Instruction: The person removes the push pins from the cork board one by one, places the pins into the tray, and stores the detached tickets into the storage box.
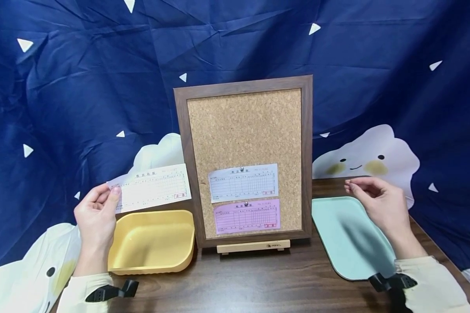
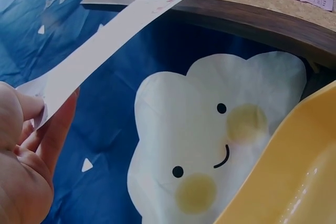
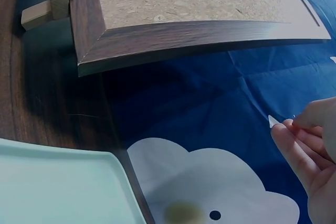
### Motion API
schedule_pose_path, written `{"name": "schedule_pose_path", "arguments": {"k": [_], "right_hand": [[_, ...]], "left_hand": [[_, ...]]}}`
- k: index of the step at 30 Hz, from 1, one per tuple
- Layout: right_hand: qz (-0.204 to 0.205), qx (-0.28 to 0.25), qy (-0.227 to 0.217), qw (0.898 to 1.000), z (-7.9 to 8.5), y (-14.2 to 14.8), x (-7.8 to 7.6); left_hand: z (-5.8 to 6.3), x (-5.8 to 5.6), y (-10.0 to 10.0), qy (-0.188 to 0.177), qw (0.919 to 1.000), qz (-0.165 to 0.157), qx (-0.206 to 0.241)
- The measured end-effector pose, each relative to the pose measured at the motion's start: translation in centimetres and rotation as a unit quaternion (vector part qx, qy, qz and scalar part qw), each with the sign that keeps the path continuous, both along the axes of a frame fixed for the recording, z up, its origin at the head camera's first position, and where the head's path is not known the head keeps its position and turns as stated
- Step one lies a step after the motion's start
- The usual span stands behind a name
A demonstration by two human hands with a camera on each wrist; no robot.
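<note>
My left hand pinches a white printed receipt slip by its left end, thumb in front. The slip is held above the yellow bin, its right end overlapping the board's left frame edge in the head view. My right hand is raised over the mint tray. Its thumb and fingertips pinch a tiny pin, mostly hidden, whose thin tip shows in the right wrist view. Between the hands stands a framed corkboard. A bluish-white slip and a pink slip are pinned low on it.
A small wooden easel holds the corkboard on the dark wood table. Behind hangs a blue cloth with white triangles and smiling clouds. The yellow bin is left of the board, the mint tray right.
</note>
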State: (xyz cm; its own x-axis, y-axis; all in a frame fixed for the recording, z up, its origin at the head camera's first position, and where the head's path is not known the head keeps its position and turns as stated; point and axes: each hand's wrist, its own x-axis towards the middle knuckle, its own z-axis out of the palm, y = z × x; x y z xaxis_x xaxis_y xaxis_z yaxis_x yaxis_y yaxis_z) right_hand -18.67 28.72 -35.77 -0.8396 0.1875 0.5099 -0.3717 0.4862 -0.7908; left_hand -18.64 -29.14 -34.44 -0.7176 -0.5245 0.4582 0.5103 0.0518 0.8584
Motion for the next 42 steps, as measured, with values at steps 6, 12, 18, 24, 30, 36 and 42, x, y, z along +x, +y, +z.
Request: {"name": "schedule_pose_path", "arguments": {"k": [6, 12, 18, 24, 30, 36, 42], "right_hand": [[-0.020, 0.013, -0.007, 1.000, 0.3, -0.2, 0.9], [-0.015, 0.015, -0.004, 1.000, 0.3, -0.3, 1.1], [-0.009, 0.021, 0.000, 1.000, 0.3, -0.5, 1.2], [-0.003, 0.025, 0.005, 1.000, 0.1, -0.7, 1.0], [0.003, 0.011, 0.011, 1.000, 0.3, -0.7, 0.7], [0.001, 0.019, 0.014, 1.000, -0.1, -0.5, 0.8], [-0.005, 0.028, 0.003, 1.000, -1.9, 0.7, 0.1]], "left_hand": [[-0.4, 0.2, -0.1, -0.001, 0.9999, -0.015, 0.002], [-0.9, 0.6, -0.4, -0.013, 0.9999, -0.006, -0.003], [-1.3, 0.7, -0.6, -0.016, 0.9998, -0.006, -0.005], [-1.2, 0.9, -1.0, -0.017, 0.9998, 0.004, -0.010], [-0.8, 1.0, -1.4, -0.012, 0.9999, 0.008, -0.009], [-0.9, 1.1, -1.4, -0.020, 0.9998, 0.001, -0.001], [-1.4, 1.3, -1.5, -0.039, 0.9992, 0.012, -0.004]]}}
